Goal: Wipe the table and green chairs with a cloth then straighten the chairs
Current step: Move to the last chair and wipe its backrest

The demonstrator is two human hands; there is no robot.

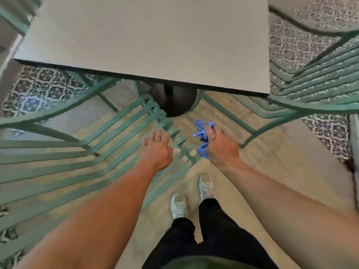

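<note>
1. Bunching the blue cloth [202, 135] in the right hand [221, 146], the person keeps it gathered into a wad: the fingers are curled round it and clamp it, with folds spilling out ahead of the knuckles and below the thumb side. A wad held like this probably gives a firm pad to press along narrow slats.

2. The left hand [156, 150] is spread, fingers apart and nearly straight, gripping nothing. It hovers over the near end of the slatted green chair [81, 152] on the left; whether it touches the slats I cannot tell, as the frame is blurred. It looks placed to steady the chair or to pull it.

3. That chair stands askew to the grey table [151, 39], its seat slats fanning toward the dark round table base [174, 101], so it appears not yet straightened.

4. A second green chair [310, 88] stands at the table's right corner, one leg reaching down to the wooden floor just beside the cloth hand. The cloth hangs between the two chairs, near both, well below the tabletop.

5. The person's pale shoes [178, 206] stand between the chairs, facing the table, which keeps either chair within reach.

6. Judging by the cloth's place, the chairs are the step in hand.
</note>
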